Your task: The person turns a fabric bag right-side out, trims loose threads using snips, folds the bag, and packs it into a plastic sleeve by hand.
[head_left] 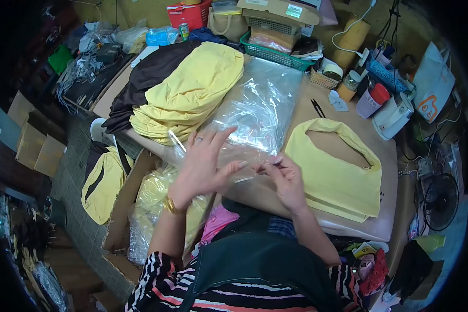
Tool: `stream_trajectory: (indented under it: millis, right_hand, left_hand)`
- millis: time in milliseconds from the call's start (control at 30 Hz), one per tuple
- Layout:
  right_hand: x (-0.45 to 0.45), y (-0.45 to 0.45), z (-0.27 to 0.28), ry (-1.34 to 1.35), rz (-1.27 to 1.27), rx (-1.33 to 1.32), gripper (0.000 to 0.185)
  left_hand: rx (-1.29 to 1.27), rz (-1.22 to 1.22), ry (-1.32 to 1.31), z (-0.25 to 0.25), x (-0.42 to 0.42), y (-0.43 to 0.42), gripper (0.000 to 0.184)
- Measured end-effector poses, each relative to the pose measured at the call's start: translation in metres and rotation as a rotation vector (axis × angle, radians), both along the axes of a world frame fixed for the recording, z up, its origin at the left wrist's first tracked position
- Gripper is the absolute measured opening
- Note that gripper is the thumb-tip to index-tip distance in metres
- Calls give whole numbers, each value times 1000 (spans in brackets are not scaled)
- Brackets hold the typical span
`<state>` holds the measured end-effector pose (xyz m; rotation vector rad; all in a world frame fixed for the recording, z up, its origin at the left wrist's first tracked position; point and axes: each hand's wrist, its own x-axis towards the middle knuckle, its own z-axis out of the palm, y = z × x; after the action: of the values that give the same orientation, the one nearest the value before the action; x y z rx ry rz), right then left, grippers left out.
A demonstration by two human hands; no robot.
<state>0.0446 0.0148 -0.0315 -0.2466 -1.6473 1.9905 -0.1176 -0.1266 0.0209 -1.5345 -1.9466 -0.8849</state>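
A clear plastic bag (238, 172) is stretched between my hands over the table's front edge. My right hand (287, 181) pinches its edge between thumb and fingers. With fingers spread, my left hand (202, 165) is at the other side of the bag; whether it is inside the bag or only against it I cannot tell. A folded yellow fabric bag (343, 193) with a handle opening lies flat to the right of my right hand. Beyond my hands, a stack of clear plastic bags (265, 99) lies on the table.
A pile of yellow and dark fabric bags (192, 83) is at back left. Tweezers (317, 108) lie near a wicker basket (324, 79). A cardboard box (120, 221) with wrapped yellow pieces stands at lower left. A fan (440, 202) is at far right.
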Motion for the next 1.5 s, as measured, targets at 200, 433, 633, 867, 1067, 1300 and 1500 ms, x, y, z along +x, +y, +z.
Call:
stream_trajectory:
  millis: [200,433,633,867,1067,1300,1500]
  right_hand:
    - [91,76,-35,-104,-70,88,16]
    - [120,33,-57,-906,-387,1362,63]
    - [121,61,-55,-863,-331,1217,66]
    - [235,113,-76,-1290,-764,1186,74]
    - [149,54,38,-335,-336,942,78]
    - [149,73,37,-473,-58,520,28]
    - [206,96,7,-542,-374,356,32]
  left_hand:
    - [-719,-86,-605,-8,-9,3,33]
    - [-704,-273,-617,-37,27,28,45]
    - [-720,-390,-268,-74,97,71,52]
    - [-770,-357,-318,-78,76,71,54]
    - [-563,-794,-234,-10,115,92,32]
    - [-359,-488,-327,26,101,79,48]
    - [-748,-274,-541,5,32,59,25]
